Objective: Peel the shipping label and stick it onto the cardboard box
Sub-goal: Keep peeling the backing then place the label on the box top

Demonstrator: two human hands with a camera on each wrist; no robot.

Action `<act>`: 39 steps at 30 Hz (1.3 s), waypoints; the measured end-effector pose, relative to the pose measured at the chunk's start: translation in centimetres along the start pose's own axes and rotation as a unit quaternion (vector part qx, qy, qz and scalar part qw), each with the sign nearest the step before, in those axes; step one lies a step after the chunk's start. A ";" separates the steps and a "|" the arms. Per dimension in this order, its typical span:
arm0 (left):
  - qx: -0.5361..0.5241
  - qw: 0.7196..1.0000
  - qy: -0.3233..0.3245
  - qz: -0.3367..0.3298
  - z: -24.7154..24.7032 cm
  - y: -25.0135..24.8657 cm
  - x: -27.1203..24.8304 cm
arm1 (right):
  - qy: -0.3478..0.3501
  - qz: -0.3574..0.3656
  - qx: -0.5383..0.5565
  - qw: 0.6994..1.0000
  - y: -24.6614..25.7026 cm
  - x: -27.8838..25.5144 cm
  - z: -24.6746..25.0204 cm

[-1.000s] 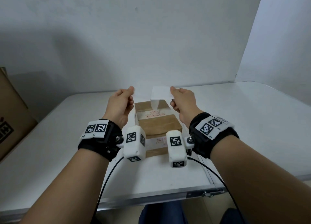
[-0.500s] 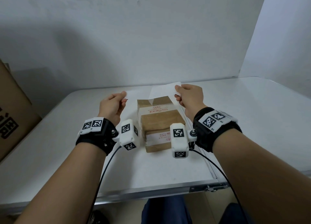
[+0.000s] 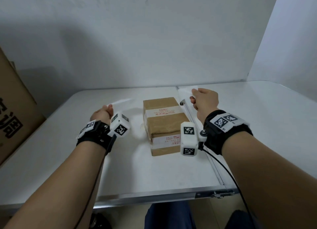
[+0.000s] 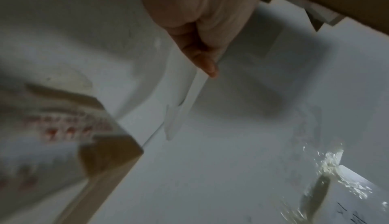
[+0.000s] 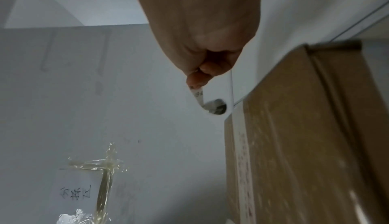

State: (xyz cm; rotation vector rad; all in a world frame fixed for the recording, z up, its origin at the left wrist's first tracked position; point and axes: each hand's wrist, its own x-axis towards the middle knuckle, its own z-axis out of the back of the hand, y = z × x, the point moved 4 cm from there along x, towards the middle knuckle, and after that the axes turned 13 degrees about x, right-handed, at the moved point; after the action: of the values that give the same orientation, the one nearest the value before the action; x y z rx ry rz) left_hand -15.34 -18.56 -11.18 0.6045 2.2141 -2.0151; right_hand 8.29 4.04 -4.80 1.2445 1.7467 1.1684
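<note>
A small brown cardboard box [image 3: 163, 124] with white printed tape bands sits on the white table [image 3: 154, 173] between my hands. My left hand [image 3: 109, 108] is to the left of the box and pinches a plain white sheet [image 3: 122, 101]; in the left wrist view the sheet [image 4: 181, 111] hangs from the fingers [image 4: 207, 64] above the table. My right hand [image 3: 193, 95] is beyond the box's far right corner and pinches a curled white label [image 3: 185, 93]. In the right wrist view the label [image 5: 229, 91] shows print on its inner side beside the box [image 5: 294, 127].
A large cardboard carton [image 3: 13, 108] stands at the table's left edge. A metal seam [image 3: 204, 148] runs across the table just right of the box. A taped paper note [image 5: 101, 169] lies on the tabletop. White walls close the back and right.
The two sheets have come apart. My left hand has swung left and down with the plain sheet. My right hand has moved right with the curled label.
</note>
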 end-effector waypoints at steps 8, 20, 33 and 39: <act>0.224 0.975 -0.009 0.007 -1.9 -0.2 -1.4 | 0.032 -0.003 -0.004 0.999 -0.4 -0.4 -1.1; 0.498 0.598 0.176 -0.603 -13.0 -6.5 -15.8 | 0.077 0.006 0.003 0.997 1.1 -1.2 -2.3; 0.288 0.871 0.123 -0.379 -10.7 -5.9 -12.4 | 0.187 -0.028 0.004 0.982 3.1 -2.6 -3.3; 0.151 0.937 0.276 -0.148 -9.6 -4.0 -11.6 | 0.287 -0.022 -0.109 0.951 2.5 -1.9 -3.6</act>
State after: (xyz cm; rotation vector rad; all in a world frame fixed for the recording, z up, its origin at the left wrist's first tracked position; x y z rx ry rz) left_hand -4.17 -12.08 -2.42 1.0365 2.4112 -2.6406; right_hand 6.53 1.60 -1.17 0.7677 1.9591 1.7672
